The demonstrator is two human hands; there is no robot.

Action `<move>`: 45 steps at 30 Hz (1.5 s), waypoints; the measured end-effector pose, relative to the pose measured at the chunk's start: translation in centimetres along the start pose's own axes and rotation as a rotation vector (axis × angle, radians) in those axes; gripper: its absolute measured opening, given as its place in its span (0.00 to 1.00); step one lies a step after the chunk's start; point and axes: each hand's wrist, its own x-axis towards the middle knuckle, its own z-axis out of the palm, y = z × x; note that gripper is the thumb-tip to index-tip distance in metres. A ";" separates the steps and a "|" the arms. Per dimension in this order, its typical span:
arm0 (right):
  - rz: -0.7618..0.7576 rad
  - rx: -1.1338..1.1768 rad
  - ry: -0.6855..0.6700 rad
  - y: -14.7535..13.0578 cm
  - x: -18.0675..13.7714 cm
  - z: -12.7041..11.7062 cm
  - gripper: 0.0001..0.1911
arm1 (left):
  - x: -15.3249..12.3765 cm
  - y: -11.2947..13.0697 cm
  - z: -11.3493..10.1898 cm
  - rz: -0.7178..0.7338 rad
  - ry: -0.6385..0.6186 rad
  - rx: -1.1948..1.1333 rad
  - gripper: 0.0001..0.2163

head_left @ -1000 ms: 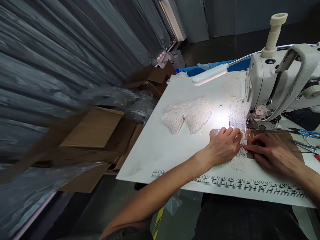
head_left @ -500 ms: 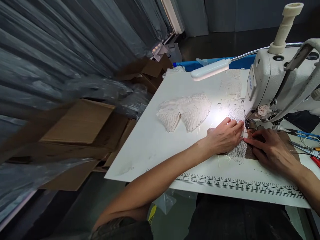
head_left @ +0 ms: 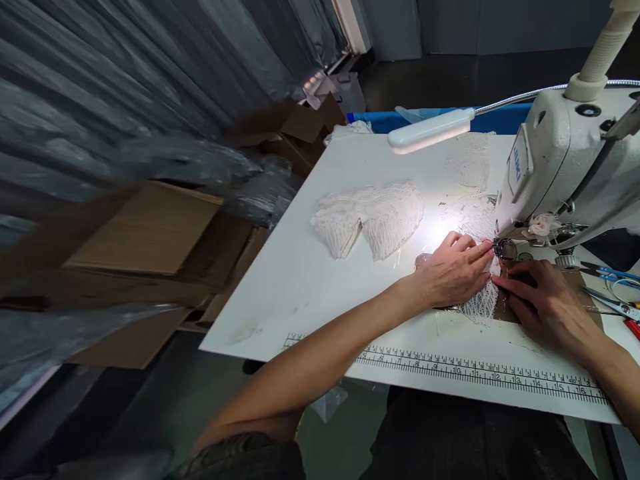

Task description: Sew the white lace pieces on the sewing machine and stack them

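Observation:
White lace fabric (head_left: 481, 305) runs under the needle area of a sewing machine (head_left: 545, 160). My left hand (head_left: 457, 267) lies over it, fingers bent close together, holding it down just left of the presser foot (head_left: 500, 248). From the right, my right hand (head_left: 547, 300) holds the lace's edge at the fingertips, nearly touching my left thumb. Its other fingers are curled and partly hidden. Beneath the hands is a brown plate (head_left: 507, 308). Farther left lies a folded white lace piece (head_left: 370, 217) with two flared halves.
A lamp (head_left: 431, 131) on a bendable metal neck lights the white tabletop (head_left: 280, 293). Scissors (head_left: 613, 303) and blue-handled snips (head_left: 615, 272) lie at the right. A printed ruler (head_left: 450, 367) follows the front edge. Cardboard boxes (head_left: 145, 227) stand left of the table.
The view has shifted slightly, so the machine appears farther right and larger. Both hands keep nearly the same pose on the lace, close to the presser foot.

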 end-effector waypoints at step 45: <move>0.064 -0.201 -0.041 -0.3 1.4 0.2 0.21 | 0.5 0.8 0.6 -0.160 0.025 0.023 0.19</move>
